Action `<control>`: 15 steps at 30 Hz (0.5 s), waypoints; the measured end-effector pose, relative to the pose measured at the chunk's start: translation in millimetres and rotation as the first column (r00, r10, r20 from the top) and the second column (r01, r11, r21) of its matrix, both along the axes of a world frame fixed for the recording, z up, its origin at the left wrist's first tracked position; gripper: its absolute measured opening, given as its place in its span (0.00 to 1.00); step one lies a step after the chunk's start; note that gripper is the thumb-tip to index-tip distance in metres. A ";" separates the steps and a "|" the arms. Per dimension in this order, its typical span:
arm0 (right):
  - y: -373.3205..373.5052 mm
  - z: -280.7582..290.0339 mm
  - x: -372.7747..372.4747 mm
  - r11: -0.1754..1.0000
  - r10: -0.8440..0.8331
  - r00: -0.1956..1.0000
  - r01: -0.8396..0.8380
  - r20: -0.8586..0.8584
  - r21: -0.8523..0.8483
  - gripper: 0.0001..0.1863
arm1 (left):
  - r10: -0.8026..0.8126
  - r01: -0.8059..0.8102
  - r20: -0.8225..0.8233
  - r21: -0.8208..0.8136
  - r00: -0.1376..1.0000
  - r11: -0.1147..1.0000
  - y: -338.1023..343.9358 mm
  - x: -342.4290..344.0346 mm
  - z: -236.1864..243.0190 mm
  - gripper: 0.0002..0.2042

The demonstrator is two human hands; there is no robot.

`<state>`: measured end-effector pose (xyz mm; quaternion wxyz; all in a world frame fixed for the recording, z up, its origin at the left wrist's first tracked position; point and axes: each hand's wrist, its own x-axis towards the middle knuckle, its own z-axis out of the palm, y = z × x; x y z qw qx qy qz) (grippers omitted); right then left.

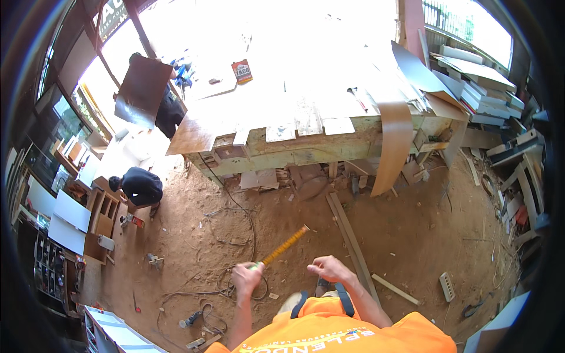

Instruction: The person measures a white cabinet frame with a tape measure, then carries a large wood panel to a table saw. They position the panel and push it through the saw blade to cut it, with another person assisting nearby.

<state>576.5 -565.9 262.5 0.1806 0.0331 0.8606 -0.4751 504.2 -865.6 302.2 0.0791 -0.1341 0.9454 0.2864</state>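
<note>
My left hand [247, 276] is closed around a tape measure [256, 266], its yellow blade [285, 244] sticking out up and to the right over the dirt floor. To the right of it, my right hand [331, 269] is raised with fingers loosely curled and nothing visible in them, separate from the tape. Below both hands is my orange shirt [359, 326]. A long wooden strip [347, 235] lies on the floor beyond my right hand.
A large workbench [259, 147] with boards and a hanging veneer sheet [393, 135] spans ahead. One person [168, 112] carries a brown panel at left; another [141, 191] crouches by cabinets. Cables [252, 223] and a socket strip [446, 285] lie on the floor. Offcuts [518, 182] pile at right.
</note>
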 end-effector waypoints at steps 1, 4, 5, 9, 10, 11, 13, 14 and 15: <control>16.5 6.0 -26.6 0.999 -0.030 0.997 0.028 0.072 0.023 0.24 | 0.036 -0.036 -0.023 -0.018 0.999 0.999 -1.4 -35.9 5.8 0.22; 60.5 15.1 -97.6 0.984 -0.084 0.995 0.075 0.051 0.159 0.21 | 0.080 -0.094 -0.124 -0.112 0.989 0.989 -3.7 -136.3 14.9 0.20; 71.9 14.3 -122.7 0.974 -0.089 0.996 0.088 -0.002 0.211 0.21 | 0.100 -0.118 -0.134 -0.133 0.986 0.984 -3.0 -167.2 14.3 0.20; 117.7 1.2 -215.9 0.964 -0.166 0.984 0.146 0.071 0.222 0.21 | 0.139 -0.161 -0.157 -0.139 0.978 0.977 7.1 -301.4 -4.0 0.19; 124.9 -5.6 -234.9 0.961 -0.182 0.981 0.162 0.073 0.223 0.21 | 0.141 -0.163 -0.160 -0.137 0.977 0.977 10.7 -333.3 -11.5 0.19; 132.9 -12.5 -255.7 0.956 -0.202 0.977 0.181 0.069 0.229 0.20 | 0.166 -0.183 -0.120 -0.145 0.979 0.972 16.2 -367.6 -19.1 0.18; 140.8 -26.6 -297.4 0.946 -0.257 0.962 0.232 0.088 0.226 0.20 | 0.174 -0.193 -0.151 -0.115 0.973 0.975 31.5 -435.4 -30.2 0.18; 145.1 -29.4 -325.9 0.939 -0.294 0.951 0.267 0.099 0.218 0.20 | 0.183 -0.200 -0.157 -0.102 0.970 0.974 41.2 -478.5 -26.8 0.18; 152.7 -29.0 -349.3 0.925 -0.337 0.931 0.299 0.141 0.236 0.20 | 0.164 -0.174 -0.153 -0.052 0.975 0.983 52.3 -517.2 -21.9 0.17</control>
